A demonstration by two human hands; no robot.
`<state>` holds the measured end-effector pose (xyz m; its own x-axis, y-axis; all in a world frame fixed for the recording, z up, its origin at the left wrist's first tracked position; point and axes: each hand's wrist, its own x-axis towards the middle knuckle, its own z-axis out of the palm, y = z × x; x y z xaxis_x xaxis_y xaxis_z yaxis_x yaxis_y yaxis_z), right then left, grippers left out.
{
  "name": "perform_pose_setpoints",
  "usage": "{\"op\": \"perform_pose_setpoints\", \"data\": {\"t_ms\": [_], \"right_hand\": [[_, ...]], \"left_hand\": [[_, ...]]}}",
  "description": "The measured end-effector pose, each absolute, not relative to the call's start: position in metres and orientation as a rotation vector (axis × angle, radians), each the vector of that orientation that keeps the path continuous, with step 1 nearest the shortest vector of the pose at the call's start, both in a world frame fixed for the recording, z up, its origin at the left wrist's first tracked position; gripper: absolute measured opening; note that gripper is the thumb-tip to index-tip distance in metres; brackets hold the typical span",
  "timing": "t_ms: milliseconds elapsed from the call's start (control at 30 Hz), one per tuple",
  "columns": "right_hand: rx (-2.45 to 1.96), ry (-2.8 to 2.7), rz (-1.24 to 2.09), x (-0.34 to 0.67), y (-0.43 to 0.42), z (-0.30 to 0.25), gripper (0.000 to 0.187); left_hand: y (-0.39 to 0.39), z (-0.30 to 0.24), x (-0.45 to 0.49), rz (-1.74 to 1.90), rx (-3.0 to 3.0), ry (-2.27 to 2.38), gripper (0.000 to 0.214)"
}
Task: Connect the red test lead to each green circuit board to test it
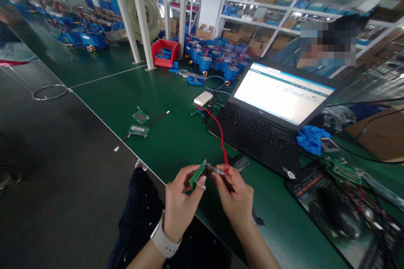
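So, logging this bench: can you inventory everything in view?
held circuit board: 1, green, lower centre
cable: 1, red, centre
loose circuit boards: 2, green, left
laptop: 1, black, right
case: 1, white, centre
likely water meters: many, blue, upper left, centre
bin: 1, red, upper centre
posts: 4, white, upper left
reel: 1, yellowish, behind posts
shelves: several, white, background
cardboard boxes: several, brown, background, right
glove or cloth: 1, blue, right
mouse pad: 1, dark, lower right
mouse: 1, black, on pad
wired boards: uncounted, green, right
workbench: 1, green, centre
person: 1, blue clothing, background
watch: 1, white, left wrist
left hand: 1, on board
right hand: 1, on cable
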<state>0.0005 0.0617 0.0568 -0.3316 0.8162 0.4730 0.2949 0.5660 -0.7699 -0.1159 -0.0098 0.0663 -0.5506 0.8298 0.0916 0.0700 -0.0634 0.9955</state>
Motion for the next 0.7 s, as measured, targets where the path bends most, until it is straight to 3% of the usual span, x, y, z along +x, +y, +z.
{"op": "perform_pose_setpoints", "data": {"t_ms": [267,400,567,700], "right_hand": [[-0.904,-1.921,0.746,-0.002,0.061,0.054,0.009],[-0.917,-1.841,0.826,-0.005,0.06,0.05,0.011],[-0.995,-1.867,1.007,0.005,0.074,0.051,0.029],[-1.213,-2.038,0.704,0.016,0.073,0.072,0.049]], "left_hand": [[-0.004,0.055,-0.122,1.565,1.056,1.867,0.021],[0.005,0.054,-0.13,1.679,0.793,1.658,0.027],[0.002,0.055,-0.153,1.865,0.522,1.431,0.035],[-0.011,0.066,-0.156,1.922,0.551,1.35,0.03]]}}
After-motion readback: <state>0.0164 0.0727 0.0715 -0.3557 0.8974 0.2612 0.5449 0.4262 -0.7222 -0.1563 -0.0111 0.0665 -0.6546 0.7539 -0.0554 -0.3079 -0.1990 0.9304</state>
